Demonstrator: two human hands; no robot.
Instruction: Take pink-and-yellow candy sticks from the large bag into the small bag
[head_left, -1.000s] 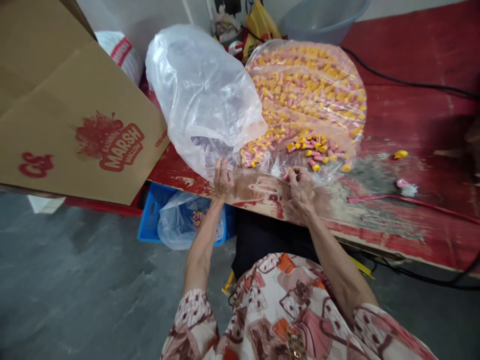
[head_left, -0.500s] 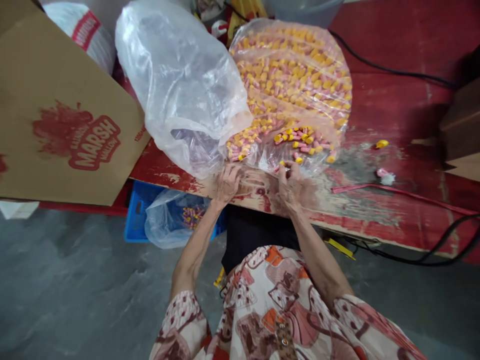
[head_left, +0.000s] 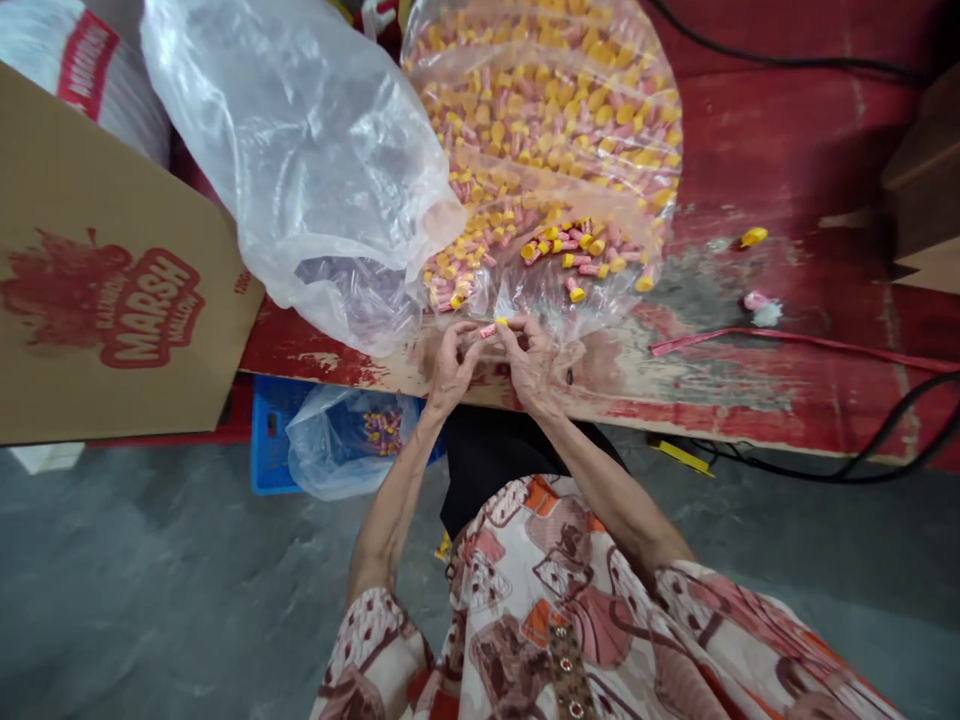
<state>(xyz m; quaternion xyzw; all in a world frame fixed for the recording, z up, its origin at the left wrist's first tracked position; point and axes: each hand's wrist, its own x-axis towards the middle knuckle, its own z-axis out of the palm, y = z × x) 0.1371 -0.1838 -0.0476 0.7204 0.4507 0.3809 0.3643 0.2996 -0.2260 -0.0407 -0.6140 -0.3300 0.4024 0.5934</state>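
Between my two hands is a small pink tube with a yellow cap [head_left: 489, 330], held level just above the table's front edge. My left hand [head_left: 453, 368] pinches its pink end. At the capped end, my right hand [head_left: 531, 368] closes thumb and fingers on it. Just beyond lies a large clear plastic bag [head_left: 555, 170] full of similar pink tubes with yellow caps. Several loose tubes [head_left: 576, 245] rest at the bag's near mouth. To the left stands a translucent plastic bag [head_left: 322, 170], its opening facing me.
A printed cardboard box [head_left: 112, 290] stands at left. Below the table edge, a blue crate [head_left: 271, 440] holds an open plastic bag with several tubes. On the red table [head_left: 750, 150] lie a yellow piece [head_left: 754, 236], a pink ribbon [head_left: 720, 335] and a black cable [head_left: 787, 62].
My right hand has moved left from the bag's mouth with a tube and met my left hand. My left hand has closed on the tube's pink end. The view has shifted slightly.
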